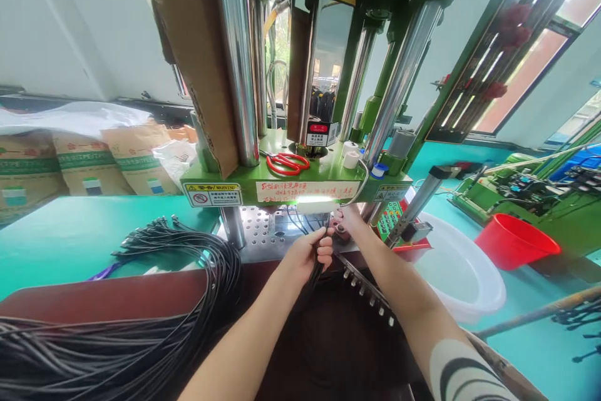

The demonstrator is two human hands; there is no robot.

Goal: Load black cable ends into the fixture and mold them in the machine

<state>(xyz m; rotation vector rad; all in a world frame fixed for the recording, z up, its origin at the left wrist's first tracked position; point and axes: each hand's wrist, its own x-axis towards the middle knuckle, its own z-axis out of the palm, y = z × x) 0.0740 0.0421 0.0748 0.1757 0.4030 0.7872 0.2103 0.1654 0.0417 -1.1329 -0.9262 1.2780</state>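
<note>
My left hand (312,253) is wrapped around several black cables (321,263) in front of the green press (347,166). From that grip thin cable ends reach forward over the metal plate with holes (260,226) under the lit lower edge of the press. My right hand (348,218) is just right of them, close under the press edge, its fingers curled and partly hidden; whatever they hold cannot be made out. Below the hands a dark bar with small metal pegs (366,288) slopes down to the right.
A large bundle of black cables (216,269) lies at left. Red-handled scissors (287,164) and a blue-and-white tape roll (379,169) rest on the press. To the right are a control panel with buttons (389,219), a white tub (488,282) and a red bucket (516,241). Paper sacks (84,166) stand behind left.
</note>
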